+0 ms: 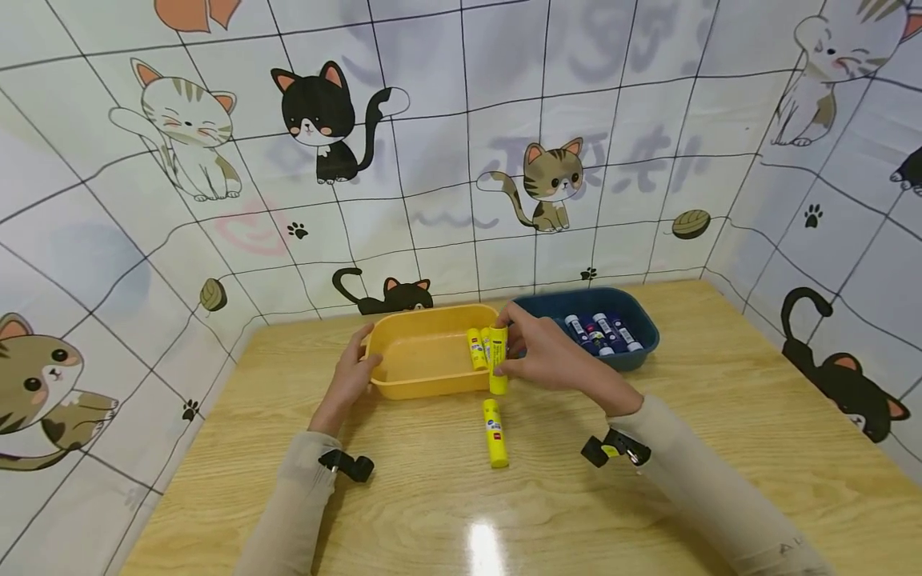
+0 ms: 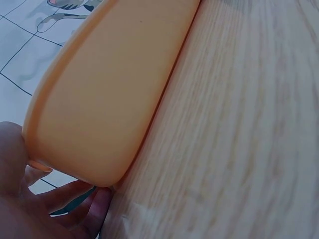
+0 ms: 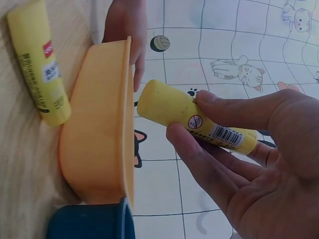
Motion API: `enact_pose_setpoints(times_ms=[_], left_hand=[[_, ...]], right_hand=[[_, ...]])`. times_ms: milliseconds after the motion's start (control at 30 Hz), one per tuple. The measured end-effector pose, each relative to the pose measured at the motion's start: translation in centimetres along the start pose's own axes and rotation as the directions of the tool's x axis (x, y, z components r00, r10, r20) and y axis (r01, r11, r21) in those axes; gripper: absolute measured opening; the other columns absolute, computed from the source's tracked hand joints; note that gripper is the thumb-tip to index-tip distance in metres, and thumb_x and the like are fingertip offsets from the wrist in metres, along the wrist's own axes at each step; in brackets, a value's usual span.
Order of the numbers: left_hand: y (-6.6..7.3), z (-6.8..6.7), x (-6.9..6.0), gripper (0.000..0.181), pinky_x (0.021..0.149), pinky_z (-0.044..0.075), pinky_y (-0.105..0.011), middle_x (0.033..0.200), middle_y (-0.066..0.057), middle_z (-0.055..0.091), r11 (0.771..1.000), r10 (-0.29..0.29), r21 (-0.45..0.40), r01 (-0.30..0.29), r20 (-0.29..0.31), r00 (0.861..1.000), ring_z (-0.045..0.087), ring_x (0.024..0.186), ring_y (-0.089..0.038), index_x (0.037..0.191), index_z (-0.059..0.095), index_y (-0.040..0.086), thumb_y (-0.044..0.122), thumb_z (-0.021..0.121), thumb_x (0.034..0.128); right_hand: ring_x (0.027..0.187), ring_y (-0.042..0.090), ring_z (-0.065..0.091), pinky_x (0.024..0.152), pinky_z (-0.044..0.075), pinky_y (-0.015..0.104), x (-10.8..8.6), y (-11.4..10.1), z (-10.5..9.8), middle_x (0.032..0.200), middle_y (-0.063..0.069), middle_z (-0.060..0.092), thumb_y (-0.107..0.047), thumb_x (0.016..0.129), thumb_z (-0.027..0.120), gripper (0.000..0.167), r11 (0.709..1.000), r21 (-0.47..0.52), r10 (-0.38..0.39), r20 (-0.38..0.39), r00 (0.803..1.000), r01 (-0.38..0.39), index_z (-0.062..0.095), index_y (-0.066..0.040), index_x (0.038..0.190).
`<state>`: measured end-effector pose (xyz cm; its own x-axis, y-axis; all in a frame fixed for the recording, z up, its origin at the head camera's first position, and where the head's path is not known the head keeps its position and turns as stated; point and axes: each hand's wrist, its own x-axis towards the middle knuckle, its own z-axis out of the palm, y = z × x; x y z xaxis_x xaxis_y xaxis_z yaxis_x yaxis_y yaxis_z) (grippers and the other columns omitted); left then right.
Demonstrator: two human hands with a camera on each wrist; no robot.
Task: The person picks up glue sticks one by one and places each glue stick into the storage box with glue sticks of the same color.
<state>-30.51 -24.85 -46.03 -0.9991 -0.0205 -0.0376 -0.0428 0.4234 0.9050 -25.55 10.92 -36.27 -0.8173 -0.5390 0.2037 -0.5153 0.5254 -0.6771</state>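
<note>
My left hand (image 1: 349, 376) holds the left end of a yellow plastic bin (image 1: 425, 390), thumb at the rim and fingers outside the end wall. A yellow glue stick (image 3: 174, 107) is pinched between the thumb and fingers of my right hand (image 1: 547, 354). It stands nearly upright in the head view, at the bin's right end. More yellow glue sticks (image 1: 476, 349) lie inside that end of the bin, partly hidden behind the held one. Another yellow glue stick (image 1: 495, 434) lies on the wooden table in front of the bin.
A dark blue bin (image 1: 634, 359) stands right of the yellow one, holding several dark blue glue sticks (image 1: 601, 332) with white caps. Behind the table (image 1: 403, 496) hangs a cat-patterned sheet (image 1: 432, 168), which also covers the sides.
</note>
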Motion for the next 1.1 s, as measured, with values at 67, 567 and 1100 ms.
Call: enact_pose_setpoints(times_ms=[67, 567, 1100], left_hand=[[-0.1, 0.0, -0.1, 0.065, 0.111, 0.047, -0.052, 0.157, -0.027, 0.044, 1.000, 0.002, -0.001, -0.002, 0.000, 1.000, 0.053, 0.135, -0.040, 0.166, 0.024, 0.022, 0.014, 0.047, 0.1053], [-0.4, -0.4, 0.0, 0.066, 0.100, 0.053, -0.042, 0.155, -0.028, 0.046, 1.000, 0.005, -0.014, -0.005, -0.006, 1.000, 0.056, 0.130, -0.039, 0.166, 0.024, 0.021, 0.013, 0.049, 0.1047], [-0.5, -0.1, 0.1, 0.065, 0.105, 0.051, -0.047, 0.154, -0.028, 0.047, 1.000, 0.017, -0.008, -0.017, -0.003, 1.000, 0.056, 0.130, -0.039, 0.165, 0.025, 0.021, 0.012, 0.048, 0.1049]], right_hand=[[0.094, 0.022, 0.076, 0.084, 0.062, 0.039, 0.6, -0.5, -0.2, 0.111, 0.015, 0.075, -0.012, 0.086, 0.084, 0.052, 1.000, -0.009, -0.013, -0.007, 1.000, 0.013, 0.049, -0.009, 0.124], [0.088, 0.029, 0.077, 0.074, 0.064, 0.035, 7.7, -1.8, -2.3, 0.106, 0.020, 0.073, -0.007, 0.088, 0.081, 0.053, 0.982, 0.187, 0.022, 0.096, 0.995, -0.040, 0.044, -0.006, 0.126], [0.094, 0.030, 0.077, 0.076, 0.063, 0.032, 12.9, -0.4, -0.8, 0.107, 0.021, 0.074, -0.003, 0.088, 0.080, 0.043, 0.985, 0.103, 0.119, 0.184, 0.976, -0.140, 0.041, -0.007, 0.105]])
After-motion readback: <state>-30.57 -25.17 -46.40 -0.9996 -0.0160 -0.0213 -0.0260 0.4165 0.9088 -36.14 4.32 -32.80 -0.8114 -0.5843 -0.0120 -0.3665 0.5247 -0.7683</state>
